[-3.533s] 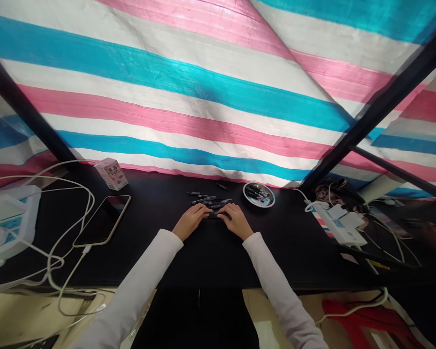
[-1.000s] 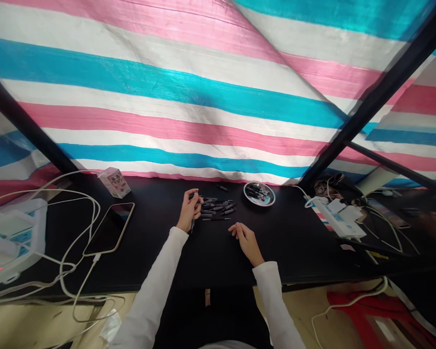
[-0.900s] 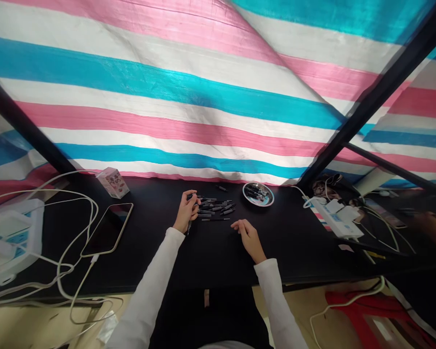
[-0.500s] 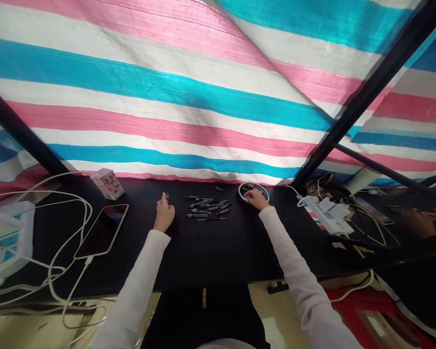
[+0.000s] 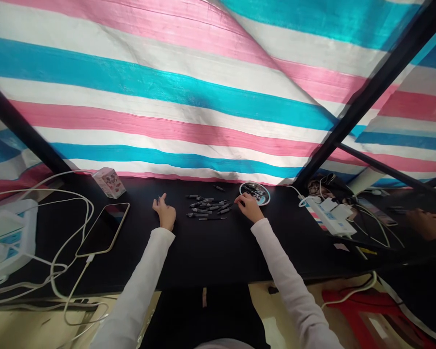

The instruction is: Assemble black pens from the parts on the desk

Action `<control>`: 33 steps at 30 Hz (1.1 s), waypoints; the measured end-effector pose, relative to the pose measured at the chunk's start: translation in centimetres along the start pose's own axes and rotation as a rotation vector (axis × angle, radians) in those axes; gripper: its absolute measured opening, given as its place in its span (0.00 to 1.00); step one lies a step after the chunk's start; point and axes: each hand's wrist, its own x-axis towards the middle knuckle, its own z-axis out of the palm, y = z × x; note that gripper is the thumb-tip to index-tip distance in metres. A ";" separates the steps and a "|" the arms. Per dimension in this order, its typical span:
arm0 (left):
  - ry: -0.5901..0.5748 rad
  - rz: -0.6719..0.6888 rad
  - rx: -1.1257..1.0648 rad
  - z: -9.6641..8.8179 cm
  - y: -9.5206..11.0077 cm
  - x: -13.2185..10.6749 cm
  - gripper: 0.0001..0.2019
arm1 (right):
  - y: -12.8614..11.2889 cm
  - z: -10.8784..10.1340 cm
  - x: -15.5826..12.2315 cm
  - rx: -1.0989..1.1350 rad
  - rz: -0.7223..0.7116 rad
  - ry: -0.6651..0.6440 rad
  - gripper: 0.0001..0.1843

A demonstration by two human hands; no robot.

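in the head view, the left hand (image 5: 164, 212) is loosely curled, left of the pens (image 5: 208, 206) piled on the black table (image 5: 210, 252); the right hand (image 5: 249, 207) pinches its fingertips between pile and dish (image 5: 269, 196). i cannot tell what either grips.

Light glows through the striped sheet (image 5: 189, 111) beyond the far edge of the desk (image 5: 210, 257), with grey shadows on its folds. The desk is dark, and the black pens (image 5: 206, 206) almost sink into it. A reddish reflection lies on the phone (image 5: 103, 229). At the right end, a co-worker's hand (image 5: 422, 224) blurs into gloom; at the left, the power strip (image 5: 26, 228) looks stretched.
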 end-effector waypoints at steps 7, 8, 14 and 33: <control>-0.152 0.165 0.105 -0.3 -0.2 0.5 0.21 | -0.8 1.5 -1.2 0.083 -0.064 -0.123 0.10; -0.193 0.222 0.141 -0.6 -0.4 0.6 0.19 | -0.8 1.5 -1.1 0.096 -0.065 -0.128 0.10; -0.284 0.465 0.356 -2.5 -1.3 0.4 0.20 | -0.7 1.7 -0.8 0.072 -0.059 -0.136 0.09; -0.309 0.615 0.473 -3.6 -1.4 0.9 0.14 | -1.0 2.0 -2.4 0.012 0.040 -0.005 0.06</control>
